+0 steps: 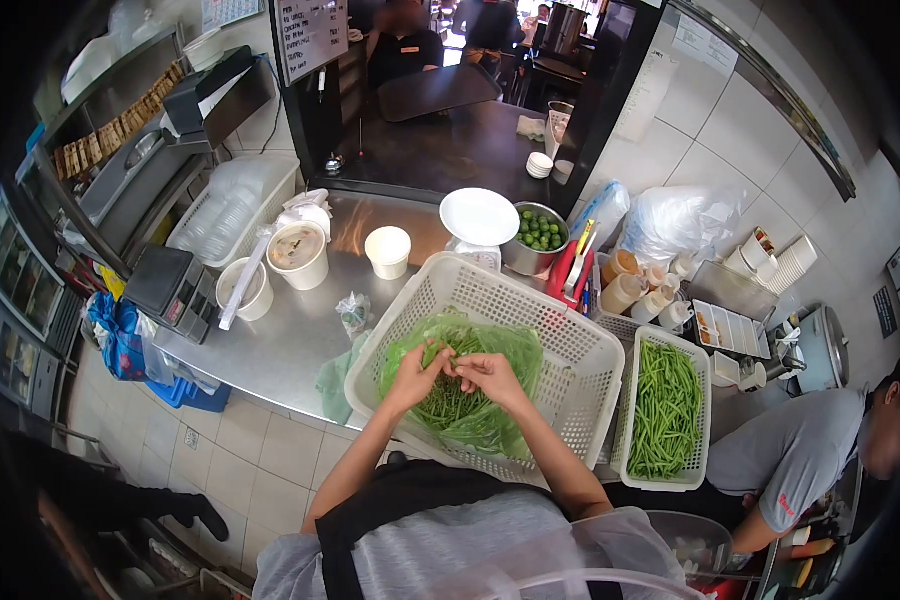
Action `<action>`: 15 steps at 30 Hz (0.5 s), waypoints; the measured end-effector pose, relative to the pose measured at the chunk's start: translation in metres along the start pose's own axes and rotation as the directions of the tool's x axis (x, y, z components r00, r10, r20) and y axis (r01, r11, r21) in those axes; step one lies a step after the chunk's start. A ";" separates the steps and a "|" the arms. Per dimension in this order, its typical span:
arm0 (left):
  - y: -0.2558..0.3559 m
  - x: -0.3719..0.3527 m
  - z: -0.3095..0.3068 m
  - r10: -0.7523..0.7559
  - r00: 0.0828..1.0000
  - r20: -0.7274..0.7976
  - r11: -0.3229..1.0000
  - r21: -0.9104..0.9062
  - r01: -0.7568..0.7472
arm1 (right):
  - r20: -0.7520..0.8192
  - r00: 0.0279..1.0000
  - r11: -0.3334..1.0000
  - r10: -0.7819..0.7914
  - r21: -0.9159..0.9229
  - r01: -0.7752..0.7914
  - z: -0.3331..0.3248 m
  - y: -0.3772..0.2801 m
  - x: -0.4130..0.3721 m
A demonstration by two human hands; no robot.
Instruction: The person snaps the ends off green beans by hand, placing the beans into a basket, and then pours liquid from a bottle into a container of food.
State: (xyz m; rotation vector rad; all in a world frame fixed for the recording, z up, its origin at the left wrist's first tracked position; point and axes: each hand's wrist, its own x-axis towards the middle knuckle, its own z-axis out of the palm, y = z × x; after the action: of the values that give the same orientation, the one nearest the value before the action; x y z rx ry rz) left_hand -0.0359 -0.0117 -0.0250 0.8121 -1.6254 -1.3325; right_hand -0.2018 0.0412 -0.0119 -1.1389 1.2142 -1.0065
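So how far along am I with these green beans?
Done: the small basket on the right holds a full layer of lined-up beans. In hand: your left hand and right hand pinch one bean over the green bag. Left: a tangled pile of beans lies in that bag, inside the large basket.

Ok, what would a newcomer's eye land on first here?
The left hand and right hand pinching green beans over a green bag inside the big white basket at centre. Right of it, a narrower basket packed with loose beans, and a metal bowl of limes behind.
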 end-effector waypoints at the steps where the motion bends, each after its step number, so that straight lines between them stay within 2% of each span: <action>1: 0.006 -0.001 -0.002 -0.077 0.997 0.002 0.996 -0.038 0.077 | -0.017 1.000 1.000 0.003 -0.020 -0.003 -0.001 0.001 0.000; 3: 0.023 -0.002 -0.007 -0.227 0.974 0.016 0.967 -0.112 0.228 | -0.056 0.998 0.998 -0.010 -0.067 0.006 -0.002 -0.001 -0.002; 4: 0.024 -0.003 -0.008 -0.238 0.971 0.017 0.964 -0.122 0.238 | -0.075 0.997 0.996 -0.016 -0.090 0.010 -0.002 -0.002 -0.003; 6: 0.026 -0.003 -0.008 -0.259 0.966 0.023 0.956 -0.141 0.259 | -0.105 0.987 0.929 -0.122 -0.362 0.077 -0.006 -0.003 -0.004; 7: 0.029 -0.003 -0.009 -0.292 0.955 0.058 0.929 -0.219 0.297 | -0.108 0.978 0.866 -0.178 -0.489 0.103 -0.007 -0.004 -0.003; 9: 0.036 -0.001 -0.011 -0.346 0.929 0.134 0.854 -0.364 0.371 | -0.129 0.967 0.969 -0.219 -0.146 0.200 -0.006 -0.004 -0.001; 10: 0.037 -0.001 -0.012 -0.362 0.921 0.144 0.816 -0.429 0.388 | -0.144 0.961 0.969 -0.236 0.035 0.243 -0.004 -0.006 0.000; 12: 0.039 -0.001 -0.015 -0.392 0.905 0.167 0.724 -0.550 0.415 | -0.171 0.949 0.924 -0.264 0.239 0.299 -0.001 -0.016 -0.003; 13: 0.040 -0.001 -0.017 -0.388 0.909 0.152 0.725 -0.559 0.403 | -0.185 0.943 0.884 -0.275 0.336 0.324 0.000 -0.021 -0.003; 15: 0.041 0.000 -0.021 -0.380 0.917 0.121 0.725 -0.577 0.377 | -0.183 0.957 0.928 -0.225 0.261 0.268 -0.010 -0.021 -0.001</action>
State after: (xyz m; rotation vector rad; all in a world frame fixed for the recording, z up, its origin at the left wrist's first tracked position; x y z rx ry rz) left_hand -0.0153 -0.0117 0.0165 0.7698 -0.9437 -1.9913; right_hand -0.2110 0.0373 0.0091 -1.0175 1.0166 -1.4325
